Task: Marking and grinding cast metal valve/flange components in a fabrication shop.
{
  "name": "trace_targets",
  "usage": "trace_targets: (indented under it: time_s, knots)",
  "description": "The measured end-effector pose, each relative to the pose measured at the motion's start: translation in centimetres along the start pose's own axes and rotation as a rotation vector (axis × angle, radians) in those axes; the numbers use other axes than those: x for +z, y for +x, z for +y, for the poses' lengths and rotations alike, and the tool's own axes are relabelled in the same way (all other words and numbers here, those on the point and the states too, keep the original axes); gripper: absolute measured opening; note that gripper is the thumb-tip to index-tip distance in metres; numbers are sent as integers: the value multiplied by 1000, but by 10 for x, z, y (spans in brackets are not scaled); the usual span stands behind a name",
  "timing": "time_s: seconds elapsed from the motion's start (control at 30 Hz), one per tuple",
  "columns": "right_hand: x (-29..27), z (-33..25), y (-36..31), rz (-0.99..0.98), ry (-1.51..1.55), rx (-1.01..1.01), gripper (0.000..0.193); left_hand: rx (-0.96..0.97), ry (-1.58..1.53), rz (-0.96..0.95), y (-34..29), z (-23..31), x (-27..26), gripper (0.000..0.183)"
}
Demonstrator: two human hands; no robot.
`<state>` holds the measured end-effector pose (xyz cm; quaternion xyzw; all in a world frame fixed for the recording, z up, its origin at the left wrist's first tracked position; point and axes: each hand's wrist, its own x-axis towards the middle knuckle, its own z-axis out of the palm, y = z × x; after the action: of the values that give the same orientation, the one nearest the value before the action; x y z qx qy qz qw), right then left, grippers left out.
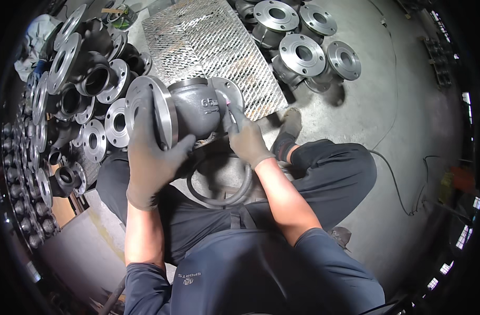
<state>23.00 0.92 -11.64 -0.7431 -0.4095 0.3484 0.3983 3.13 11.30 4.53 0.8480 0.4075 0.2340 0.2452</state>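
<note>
A grey cast-metal valve body (195, 107) with round flanges at both ends rests in front of my lap. My left hand (150, 157), in a grey glove, grips its near flange (153, 113) and the body's underside. My right hand (248, 139), also gloved, holds a slim pen-like tool with a pink tip (230, 111) against the far flange (227, 94). A grey flexible hose (235, 191) loops under the valve across my knees.
Many similar flanged valve bodies are stacked at the left (87, 79) and several more stand at the top right (303, 52). A perforated metal plate (214, 47) lies on the concrete floor ahead. A black cable (397, 184) runs along the floor on the right.
</note>
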Motion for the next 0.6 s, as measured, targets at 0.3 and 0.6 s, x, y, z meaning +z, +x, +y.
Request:
trace_targets:
  time_s: [0.3,0.6]
  knots:
    - [-27,26,-13,63,100,-69,60,65,106,-199,-13,-15,-13,120]
    - [-77,-31,-37,8,219,127,57,-220,-86,34,17,-2,-14,111]
